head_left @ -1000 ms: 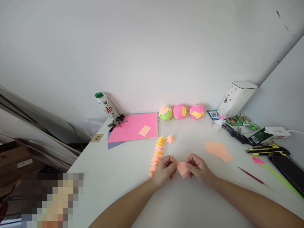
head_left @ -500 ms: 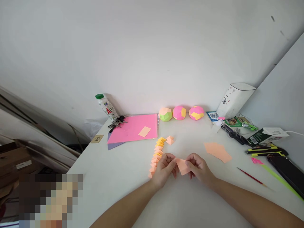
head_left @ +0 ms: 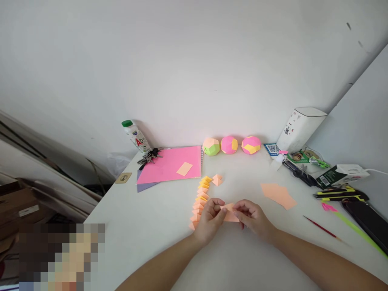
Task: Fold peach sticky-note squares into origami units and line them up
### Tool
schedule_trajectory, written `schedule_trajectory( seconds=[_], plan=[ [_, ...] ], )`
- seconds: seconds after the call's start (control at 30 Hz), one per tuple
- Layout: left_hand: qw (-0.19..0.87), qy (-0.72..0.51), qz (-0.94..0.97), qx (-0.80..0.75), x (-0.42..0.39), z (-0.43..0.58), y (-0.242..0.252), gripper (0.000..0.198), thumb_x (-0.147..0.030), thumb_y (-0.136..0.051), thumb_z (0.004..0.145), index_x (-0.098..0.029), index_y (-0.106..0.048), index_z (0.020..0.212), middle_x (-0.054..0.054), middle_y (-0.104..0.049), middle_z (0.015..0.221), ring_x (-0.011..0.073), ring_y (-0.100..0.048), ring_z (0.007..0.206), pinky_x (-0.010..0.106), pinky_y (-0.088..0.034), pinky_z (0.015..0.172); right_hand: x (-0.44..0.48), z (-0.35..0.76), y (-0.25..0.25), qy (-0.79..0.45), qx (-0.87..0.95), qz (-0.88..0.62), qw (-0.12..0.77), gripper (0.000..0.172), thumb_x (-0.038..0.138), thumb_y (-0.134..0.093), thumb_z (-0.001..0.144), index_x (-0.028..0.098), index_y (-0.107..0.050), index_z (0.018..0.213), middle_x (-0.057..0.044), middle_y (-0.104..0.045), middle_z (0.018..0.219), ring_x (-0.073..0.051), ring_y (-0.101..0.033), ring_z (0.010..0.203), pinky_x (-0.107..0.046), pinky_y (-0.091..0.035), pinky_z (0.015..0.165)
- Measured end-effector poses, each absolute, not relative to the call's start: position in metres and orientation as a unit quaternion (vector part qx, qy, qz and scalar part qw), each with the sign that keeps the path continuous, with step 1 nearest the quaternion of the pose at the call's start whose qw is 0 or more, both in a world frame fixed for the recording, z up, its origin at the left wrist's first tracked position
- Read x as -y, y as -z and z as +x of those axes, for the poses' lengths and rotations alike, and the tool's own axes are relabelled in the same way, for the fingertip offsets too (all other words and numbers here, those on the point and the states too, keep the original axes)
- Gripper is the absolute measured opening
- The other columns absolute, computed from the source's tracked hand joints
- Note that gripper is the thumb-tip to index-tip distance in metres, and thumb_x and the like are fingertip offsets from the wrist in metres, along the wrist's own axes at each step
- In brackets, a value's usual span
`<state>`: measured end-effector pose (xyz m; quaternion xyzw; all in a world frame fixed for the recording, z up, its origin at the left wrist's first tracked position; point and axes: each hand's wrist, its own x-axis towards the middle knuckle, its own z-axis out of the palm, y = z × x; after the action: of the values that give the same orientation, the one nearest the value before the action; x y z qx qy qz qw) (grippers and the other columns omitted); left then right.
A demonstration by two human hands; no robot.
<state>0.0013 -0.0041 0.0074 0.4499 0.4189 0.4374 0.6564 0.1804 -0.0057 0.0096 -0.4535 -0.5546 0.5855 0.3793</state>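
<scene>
A small piece of peach paper point(head_left: 232, 216) is held between both hands above the table. My left hand point(head_left: 212, 216) pinches its left side, thumb on top. My right hand point(head_left: 251, 214) grips the upper right part with thumb and fingers. Just left of my left hand runs a row of folded peach and yellow paper pieces point(head_left: 197, 205), partly hidden by that hand. One more folded peach piece point(head_left: 217, 180) sits beyond the hands. Flat peach paper sheets point(head_left: 279, 195) lie to the right of my right hand.
Three faceted paper balls point(head_left: 229, 144) stand by the wall. Left are a pink sheet point(head_left: 169, 163), keys point(head_left: 149, 157) and a bottle point(head_left: 136, 135). Right are a thin red brush point(head_left: 323, 226), a yellow-black cutter point(head_left: 341, 194), a black case point(head_left: 368, 224) and a white container point(head_left: 300, 129).
The peach paper has turned and been tilted between my fingers, its lower point now a straight edge. My right hand has shifted slightly left and down.
</scene>
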Motion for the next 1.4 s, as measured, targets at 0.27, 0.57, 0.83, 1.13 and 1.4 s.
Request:
schedule_trajectory(
  seconds=[0.27,0.57,0.83,1.13,1.4],
  plan=[
    [0.683,-0.455,0.435,-0.37,0.004,0.002,-0.005,0.036,-0.042,-0.066,0.077,-0.022,-0.037,0.083,-0.011,-0.03,0.058,0.0057,-0.028,0.049,0.018,-0.025,0.048,0.005,0.182,-0.01,-0.599,0.568,-0.452,0.339,0.027,0.037,-0.061,0.083,0.017,-0.055,0.101,0.007,-0.05,0.056,-0.011,-0.05,0.05,-0.025,-0.045,0.052],
    [0.671,-0.426,0.489,-0.359,0.004,-0.001,0.002,0.026,-0.038,-0.065,0.079,-0.019,-0.05,0.088,-0.003,-0.05,0.07,0.0108,-0.05,0.066,0.024,-0.04,0.062,0.004,0.182,-0.004,-0.587,0.596,-0.429,0.34,0.021,0.036,-0.061,0.083,0.018,-0.055,0.076,0.004,-0.052,0.06,-0.011,-0.05,0.053,-0.023,-0.043,0.051],
    [0.634,-0.406,0.541,-0.376,0.003,-0.003,0.005,0.034,-0.037,-0.065,0.077,-0.021,-0.059,0.106,0.003,-0.054,0.086,0.0176,-0.056,0.081,0.034,-0.047,0.076,0.004,0.183,-0.006,-0.551,0.623,-0.431,0.351,0.026,0.036,-0.059,0.084,0.017,-0.057,0.067,0.004,-0.05,0.055,-0.01,-0.046,0.049,-0.023,-0.037,0.047],
    [0.664,-0.433,0.508,-0.337,0.002,-0.003,0.007,0.032,-0.031,-0.069,0.076,-0.025,-0.065,0.108,0.002,-0.053,0.086,0.0174,-0.056,0.084,0.034,-0.048,0.077,0.005,0.184,-0.007,-0.545,0.618,-0.431,0.368,0.029,0.038,-0.06,0.083,0.017,-0.058,0.064,0.003,-0.05,0.053,-0.011,-0.046,0.049,-0.023,-0.037,0.047],
    [0.695,-0.415,0.481,-0.338,0.001,-0.002,0.0,0.033,-0.032,-0.072,0.073,-0.025,-0.067,0.104,0.002,-0.053,0.086,0.0166,-0.056,0.083,0.032,-0.046,0.075,0.004,0.183,-0.006,-0.544,0.612,-0.433,0.376,0.027,0.037,-0.06,0.083,0.016,-0.06,0.066,0.002,-0.051,0.057,-0.01,-0.047,0.049,-0.023,-0.04,0.046]
  ],
)
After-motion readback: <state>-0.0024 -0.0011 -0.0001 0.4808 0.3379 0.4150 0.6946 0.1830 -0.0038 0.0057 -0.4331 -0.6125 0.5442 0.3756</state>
